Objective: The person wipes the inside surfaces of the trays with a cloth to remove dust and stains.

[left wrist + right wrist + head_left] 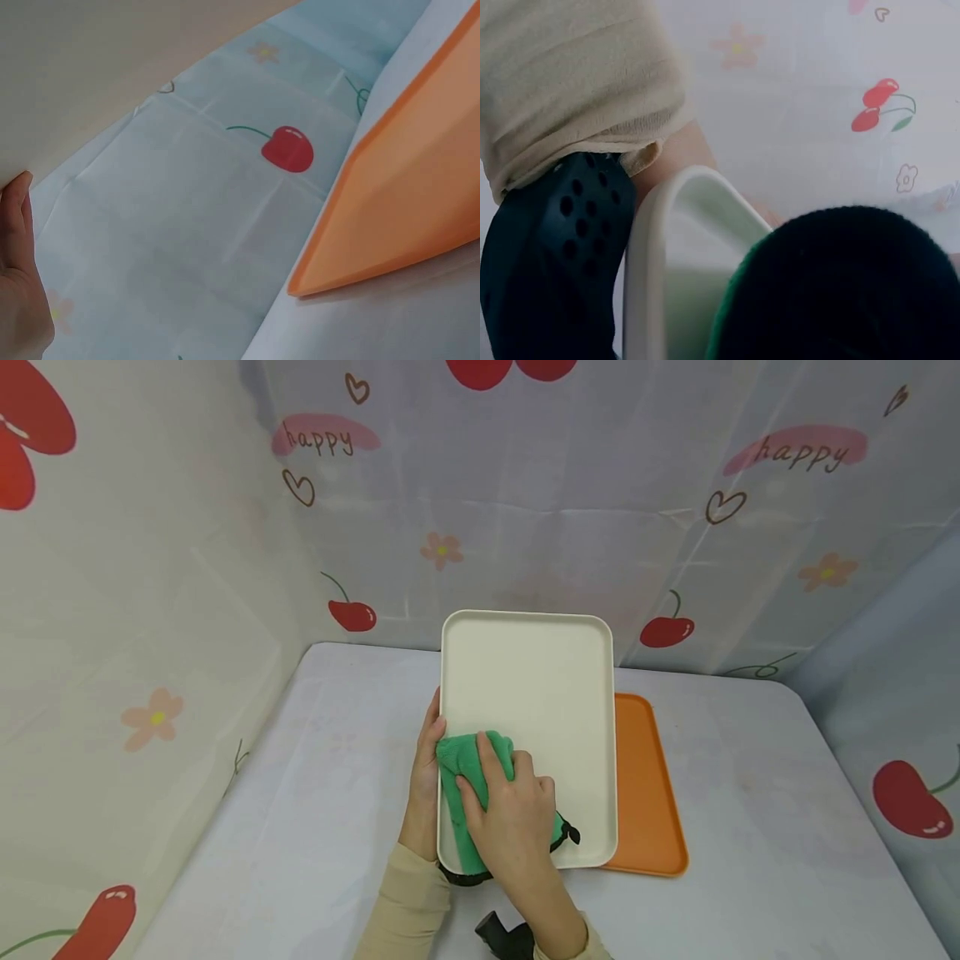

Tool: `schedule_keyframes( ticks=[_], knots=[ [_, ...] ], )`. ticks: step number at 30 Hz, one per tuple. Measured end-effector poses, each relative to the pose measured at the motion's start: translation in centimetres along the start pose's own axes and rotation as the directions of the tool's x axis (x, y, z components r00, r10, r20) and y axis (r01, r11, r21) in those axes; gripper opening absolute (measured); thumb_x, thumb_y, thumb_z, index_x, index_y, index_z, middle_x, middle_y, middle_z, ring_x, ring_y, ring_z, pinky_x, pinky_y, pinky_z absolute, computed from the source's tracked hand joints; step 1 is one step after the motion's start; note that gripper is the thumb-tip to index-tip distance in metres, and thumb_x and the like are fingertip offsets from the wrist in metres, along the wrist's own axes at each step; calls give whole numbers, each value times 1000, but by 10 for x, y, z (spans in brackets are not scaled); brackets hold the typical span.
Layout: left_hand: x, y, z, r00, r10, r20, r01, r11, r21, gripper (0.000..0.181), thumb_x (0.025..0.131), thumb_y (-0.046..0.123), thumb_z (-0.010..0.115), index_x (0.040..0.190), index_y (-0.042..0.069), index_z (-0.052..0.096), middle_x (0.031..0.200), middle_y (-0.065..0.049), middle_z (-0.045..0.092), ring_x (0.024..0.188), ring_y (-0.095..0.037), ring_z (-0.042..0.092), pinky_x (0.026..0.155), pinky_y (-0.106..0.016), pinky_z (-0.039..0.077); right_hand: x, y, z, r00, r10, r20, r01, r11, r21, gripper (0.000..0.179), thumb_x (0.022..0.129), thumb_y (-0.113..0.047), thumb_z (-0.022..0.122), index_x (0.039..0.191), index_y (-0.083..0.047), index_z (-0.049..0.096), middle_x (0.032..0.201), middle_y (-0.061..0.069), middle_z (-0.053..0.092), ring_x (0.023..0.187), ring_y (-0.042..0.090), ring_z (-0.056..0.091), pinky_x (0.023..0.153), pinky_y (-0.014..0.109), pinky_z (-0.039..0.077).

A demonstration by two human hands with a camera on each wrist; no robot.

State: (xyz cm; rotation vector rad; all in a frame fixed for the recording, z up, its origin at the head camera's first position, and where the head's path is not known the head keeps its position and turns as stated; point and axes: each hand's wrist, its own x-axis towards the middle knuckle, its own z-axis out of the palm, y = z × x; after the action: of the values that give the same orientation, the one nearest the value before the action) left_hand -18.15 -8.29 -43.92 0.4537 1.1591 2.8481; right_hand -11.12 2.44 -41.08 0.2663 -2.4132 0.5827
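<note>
A cream-white tray [555, 710] is held up off the table, its inner face toward the head camera. My left hand [422, 777] grips its left edge, with the thumb side at the rim and the other fingers mostly hidden behind it. In the left wrist view, that hand [19, 270] appears at the left, fingertips against the tray [112, 67]. My right hand [513, 818] holds a green cloth [461, 760] with black edging against the tray's lower left part. Dark cloth [840, 292] with a green edge fills the lower right wrist view.
An orange tray [647, 793] lies on the white-covered table [750, 793], partly behind the cream tray. Printed curtains [525, 527] enclose the back and sides. A black device [555, 247] sits at the left wrist beside the beige sleeve [577, 82].
</note>
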Motion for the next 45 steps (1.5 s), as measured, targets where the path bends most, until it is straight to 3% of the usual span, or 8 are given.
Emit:
schedule_keyframes(
  ticks=[9, 14, 19, 25, 30, 37, 40, 45],
  knots=[
    [2, -2, -3, 1000, 0, -21, 0, 1000, -13, 54, 104, 28, 43, 154, 24, 26, 139, 13, 52, 123, -5, 52, 104, -22, 43, -1, 4, -1, 1000, 7, 12, -7, 1000, 13, 57, 79, -35, 81, 129, -11, 65, 93, 19, 64, 85, 26, 60, 58, 34, 37],
    [5, -8, -9, 1000, 13, -13, -13, 1000, -1, 55, 105, 23, 34, 157, 20, 18, 144, 12, 46, 126, -5, 49, 106, -21, 41, -1, 10, -6, 998, 37, 55, -39, 999, 34, 56, 80, -33, 81, 129, -13, 65, 94, 18, 64, 83, 25, 60, 57, 33, 37],
    [7, -11, -16, 999, 53, 10, -53, 998, 31, 48, 106, 22, 32, 154, 24, 26, 141, 15, 49, 124, -3, 50, 105, -20, 41, -2, 19, -12, 989, 105, 106, -109, 993, 35, 55, 81, -33, 79, 131, -14, 64, 96, 18, 64, 82, 25, 60, 58, 33, 37],
    [11, -11, -20, 988, 123, 92, -121, 992, -22, 39, 107, 17, 33, 142, 31, 45, 137, 14, 54, 121, -3, 54, 102, -19, 44, -2, 38, -21, 965, 222, 138, -229, 973, 37, 54, 83, -32, 78, 132, -14, 63, 99, 20, 64, 81, 30, 60, 58, 35, 39],
    [12, -10, -21, 975, 153, 158, -134, 983, -123, 43, 107, 12, 28, 141, 27, 49, 133, 9, 59, 115, -5, 60, 95, -20, 50, -2, 57, -31, 928, 335, 165, -346, 937, 47, 55, 85, -32, 77, 134, -13, 61, 100, 22, 64, 72, 34, 60, 53, 33, 43],
    [11, -8, -21, 975, 160, 153, -131, 974, -184, 42, 107, 10, 29, 140, 24, 51, 127, 6, 63, 109, -8, 64, 89, -20, 54, -2, 82, -42, 866, 461, 195, -475, 880, 31, 56, 89, -32, 72, 139, -12, 56, 99, 26, 61, 69, 35, 60, 48, 31, 43],
    [12, -9, -21, 981, 145, 132, -123, 979, -163, 39, 107, 12, 33, 139, 25, 51, 126, 7, 63, 108, -7, 64, 88, -20, 54, -4, 87, -43, 862, 473, 183, -484, 875, 16, 55, 89, -31, 71, 139, -12, 56, 98, 26, 61, 70, 35, 60, 49, 31, 41],
    [11, -9, -22, 985, 135, 106, -121, 984, -129, 38, 107, 12, 35, 138, 25, 51, 126, 8, 63, 109, -6, 63, 89, -19, 53, -7, 88, -40, 878, 455, 145, -463, 886, 20, 54, 88, -30, 73, 137, -11, 58, 94, 26, 62, 68, 33, 58, 48, 30, 38]
  ],
)
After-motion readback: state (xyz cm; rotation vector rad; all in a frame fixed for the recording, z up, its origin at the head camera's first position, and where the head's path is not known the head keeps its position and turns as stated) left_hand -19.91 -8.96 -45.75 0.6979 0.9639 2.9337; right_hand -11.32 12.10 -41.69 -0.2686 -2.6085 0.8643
